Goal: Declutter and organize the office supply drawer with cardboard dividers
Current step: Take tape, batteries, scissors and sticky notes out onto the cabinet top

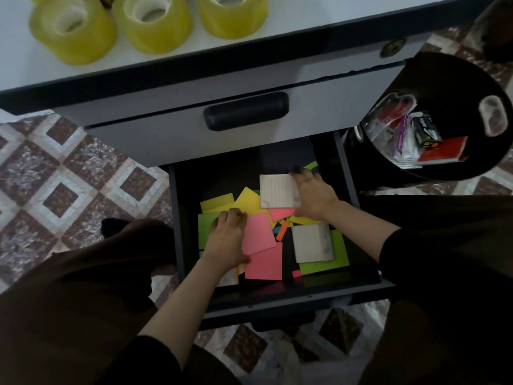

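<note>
The lower drawer (pixel 177 218) stands pulled out, and loose sticky notes in pink, yellow, green and orange cover its dark floor.

The right hand (pixel 313 195) reaches into the back right part of the drawer. Its fingers (pixel 301 176) are clamped on the right edge of a white lined pad (pixel 277 190), which lies flat at the drawer's back middle.

The left hand (pixel 227 237) sits in the drawer's front left part. It is curled, knuckles up, over the green and yellow notes (pixel 247 200), and its thumb lies against the lower left corner of a tilted pink pad (pixel 258 234). Whether it actually grips that pad cannot be told.

A second pink pad (pixel 266 265) lies toward the drawer's front. A second white pad (pixel 311 243) rests on a green sheet (pixel 340 255) in the front right part, with an orange strip (pixel 282 230) between it and the tilted pink pad.

Directly above the drawer is a closed one with a black handle (pixel 245 111). Above that is the white surface (pixel 27 68), carrying three yellowish tape rolls (pixel 72 29). Right of the drawer stands a black bin (pixel 455 79) holding packets. Patterned floor tiles (pixel 55 176) lie to the drawer's left.
</note>
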Available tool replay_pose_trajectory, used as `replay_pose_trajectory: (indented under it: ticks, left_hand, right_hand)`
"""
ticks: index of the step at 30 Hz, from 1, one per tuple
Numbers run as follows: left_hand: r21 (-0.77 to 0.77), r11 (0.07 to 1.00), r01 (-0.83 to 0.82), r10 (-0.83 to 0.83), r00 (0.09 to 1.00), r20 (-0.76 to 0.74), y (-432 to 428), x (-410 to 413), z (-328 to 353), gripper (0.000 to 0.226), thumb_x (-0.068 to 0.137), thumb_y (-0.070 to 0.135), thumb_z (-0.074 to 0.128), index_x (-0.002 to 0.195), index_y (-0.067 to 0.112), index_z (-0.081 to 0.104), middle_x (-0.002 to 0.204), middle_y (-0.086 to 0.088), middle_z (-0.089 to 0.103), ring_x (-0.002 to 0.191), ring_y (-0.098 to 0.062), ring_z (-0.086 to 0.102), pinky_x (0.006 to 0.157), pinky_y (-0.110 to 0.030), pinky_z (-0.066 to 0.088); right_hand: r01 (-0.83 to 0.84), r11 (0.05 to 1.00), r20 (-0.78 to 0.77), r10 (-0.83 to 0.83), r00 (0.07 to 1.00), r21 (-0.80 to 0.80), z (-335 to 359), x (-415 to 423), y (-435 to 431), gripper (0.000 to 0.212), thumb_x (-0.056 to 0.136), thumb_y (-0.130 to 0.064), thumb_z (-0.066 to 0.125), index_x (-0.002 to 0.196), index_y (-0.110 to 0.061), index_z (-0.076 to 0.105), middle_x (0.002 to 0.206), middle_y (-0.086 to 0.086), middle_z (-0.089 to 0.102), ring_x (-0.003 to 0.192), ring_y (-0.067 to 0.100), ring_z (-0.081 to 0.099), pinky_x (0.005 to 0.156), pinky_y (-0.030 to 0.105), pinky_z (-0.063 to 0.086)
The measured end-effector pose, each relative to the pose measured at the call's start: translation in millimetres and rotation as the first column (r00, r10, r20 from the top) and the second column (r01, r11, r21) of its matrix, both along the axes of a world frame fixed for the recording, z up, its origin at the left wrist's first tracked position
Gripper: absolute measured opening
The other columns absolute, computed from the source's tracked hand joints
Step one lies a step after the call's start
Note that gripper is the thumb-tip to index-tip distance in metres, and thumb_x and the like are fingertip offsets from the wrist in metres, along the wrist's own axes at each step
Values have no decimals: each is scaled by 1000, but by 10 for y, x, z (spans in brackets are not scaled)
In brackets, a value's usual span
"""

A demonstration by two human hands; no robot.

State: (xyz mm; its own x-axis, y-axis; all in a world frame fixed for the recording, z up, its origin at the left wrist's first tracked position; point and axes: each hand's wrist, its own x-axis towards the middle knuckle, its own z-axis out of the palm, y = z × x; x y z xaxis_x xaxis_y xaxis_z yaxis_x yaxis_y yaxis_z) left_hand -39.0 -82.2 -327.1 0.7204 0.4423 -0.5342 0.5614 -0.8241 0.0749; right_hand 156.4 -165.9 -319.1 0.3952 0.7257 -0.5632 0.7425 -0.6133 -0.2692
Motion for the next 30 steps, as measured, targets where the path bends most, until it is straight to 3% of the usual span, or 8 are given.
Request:
replay_pose_trajectory:
  ticks: [3, 9, 12, 16, 22, 30]
  left_hand:
    - [7, 1000, -23, 22, 999, 30, -38, -29, -19, 99, 67, 46, 77, 143, 12, 23, 141, -5, 26, 129, -22, 25, 107, -35, 29]
    - [-3, 999, -42, 43, 997, 62, -39, -39, 1, 86, 71, 46, 73, 138, 12, 31, 138, -5, 30, 127, -21, 29, 103, -34, 32]
    - [-54, 994, -98, 103, 990, 94, -41, -71, 41, 83, 68, 42, 74, 134, 11, 34, 135, -6, 35, 124, -22, 32, 100, -31, 35]
    - [-157, 960, -234, 256, 956, 142, -2, -116, 182, 82, 64, 40, 76, 129, 8, 37, 126, -9, 43, 117, -24, 40, 91, -30, 39]
    - [-199, 931, -305, 353, 891, 286, 34, -160, 553, 81, 66, 37, 77, 129, 4, 39, 123, -9, 47, 117, -24, 42, 94, -26, 33]
    - [-212, 929, -302, 368, 803, 469, -1, -339, 1260, 80, 67, 29, 81, 131, 0, 41, 126, -14, 44, 120, -26, 40, 92, -26, 33]
  right_hand:
    - [-47, 999, 7, 47, 999, 4, -6, 2, 39, 97, 76, -33, 72, 148, -10, 12, 150, 11, 22, 136, 30, 23, 106, 46, 36]
    - [-266, 952, 266, 298, 917, -150, -8, -71, 81, 82, 81, -34, 66, 142, -1, 23, 139, 17, 32, 128, 32, 32, 107, 51, 31]
    - [-253, 959, 221, 276, 935, -127, 17, -80, 68, 81, 76, -40, 70, 135, -1, 32, 133, 17, 36, 124, 30, 37, 103, 44, 35]
    - [-106, 993, 82, 110, 991, -46, 155, -103, 12, 87, 67, -41, 78, 132, -3, 35, 129, 14, 37, 118, 27, 43, 92, 38, 47]
    - [-6, 997, 33, 3, 999, 80, 554, -105, -97, 92, 63, -48, 80, 130, -1, 38, 127, 13, 39, 112, 27, 49, 93, 33, 43]
    - [45, 959, -96, -19, 995, 278, 1212, -199, -349, 69, 62, -27, 82, 116, -1, 48, 112, 9, 44, 106, 23, 45, 84, 28, 42]
